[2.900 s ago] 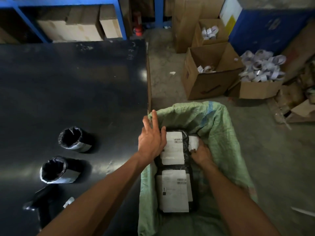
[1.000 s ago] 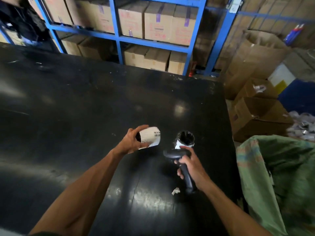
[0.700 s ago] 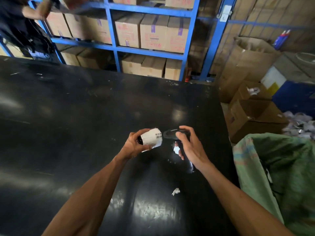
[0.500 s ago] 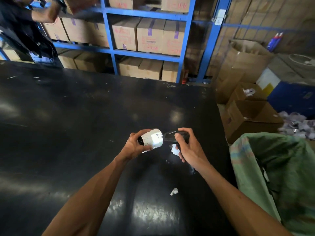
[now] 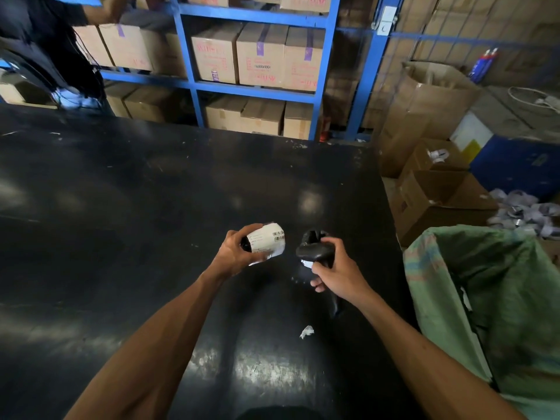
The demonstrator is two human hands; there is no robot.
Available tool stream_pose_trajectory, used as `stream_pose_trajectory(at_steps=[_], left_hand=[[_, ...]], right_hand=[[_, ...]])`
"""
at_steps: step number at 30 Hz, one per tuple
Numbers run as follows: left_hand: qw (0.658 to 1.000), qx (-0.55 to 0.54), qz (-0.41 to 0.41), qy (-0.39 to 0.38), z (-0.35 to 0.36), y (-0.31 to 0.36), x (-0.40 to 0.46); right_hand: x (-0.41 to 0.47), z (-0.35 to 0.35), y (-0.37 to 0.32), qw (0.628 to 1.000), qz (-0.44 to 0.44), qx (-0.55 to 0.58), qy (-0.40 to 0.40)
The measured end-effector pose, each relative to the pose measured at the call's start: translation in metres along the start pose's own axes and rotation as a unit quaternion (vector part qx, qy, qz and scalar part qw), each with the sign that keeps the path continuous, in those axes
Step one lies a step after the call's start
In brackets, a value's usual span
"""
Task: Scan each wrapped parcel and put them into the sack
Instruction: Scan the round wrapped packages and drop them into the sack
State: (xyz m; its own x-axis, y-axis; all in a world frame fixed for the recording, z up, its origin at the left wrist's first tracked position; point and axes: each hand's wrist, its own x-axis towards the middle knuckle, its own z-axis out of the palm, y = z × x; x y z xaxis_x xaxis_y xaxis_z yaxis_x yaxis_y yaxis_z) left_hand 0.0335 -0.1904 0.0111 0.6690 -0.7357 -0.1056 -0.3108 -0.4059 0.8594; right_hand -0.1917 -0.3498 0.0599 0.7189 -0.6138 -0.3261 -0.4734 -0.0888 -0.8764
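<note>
My left hand (image 5: 235, 254) grips a small black-wrapped parcel (image 5: 266, 240) with a white barcode label, held above the black table (image 5: 151, 207) with the label facing right. My right hand (image 5: 336, 272) grips a black handheld scanner (image 5: 313, 249) whose head points left at the label, a short gap away. A second black-wrapped parcel (image 5: 312, 234) stands on the table just behind the scanner, mostly hidden. The green woven sack (image 5: 485, 298) hangs open at the table's right edge.
A white paper scrap (image 5: 306, 331) lies on the table near me. Open cardboard boxes (image 5: 439, 198) and a heap of wrapped rolls (image 5: 527, 212) sit on the floor right. Blue shelving (image 5: 257, 86) with cartons stands behind; a person (image 5: 39, 47) is at the far left.
My right hand lifted the scanner off the table and aimed it at the parcel; in the last half second the scanner and parcel have drawn slightly apart. The view has tilted up.
</note>
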Motion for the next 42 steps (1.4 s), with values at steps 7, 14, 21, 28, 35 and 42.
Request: stream_pose_trajectory(at_steps=[7,14,21,28,35,42], left_hand=[[1.0,0.01,0.001,-0.006,0.012,-0.003,-0.01],[0.999,0.016,0.007,-0.035,0.034,0.007,-0.019],[0.999,-0.031,0.012,-0.041,0.082,0.047,-0.021],[0.994,-0.056,0.046,-0.085,0.195,0.118,-0.015],[0.97,-0.018,0.143,-0.195,0.306,0.205,0.002],[0.973,0.143,0.089,-0.161,0.407,0.248,0.03]], right_hand=[[-0.008,0.014,0.069,0.97,0.141,-0.19,0.048],[-0.017,0.019,0.101,0.974,0.171,-0.145,0.042],[-0.019,-0.019,0.072,0.981,0.133,-0.103,0.092],[-0.014,-0.093,0.061,0.948,0.107,0.28,0.106],[-0.02,-0.257,0.13,0.926,0.111,0.209,0.294],[-0.032,-0.377,0.229,0.934,0.22,-0.022,0.281]])
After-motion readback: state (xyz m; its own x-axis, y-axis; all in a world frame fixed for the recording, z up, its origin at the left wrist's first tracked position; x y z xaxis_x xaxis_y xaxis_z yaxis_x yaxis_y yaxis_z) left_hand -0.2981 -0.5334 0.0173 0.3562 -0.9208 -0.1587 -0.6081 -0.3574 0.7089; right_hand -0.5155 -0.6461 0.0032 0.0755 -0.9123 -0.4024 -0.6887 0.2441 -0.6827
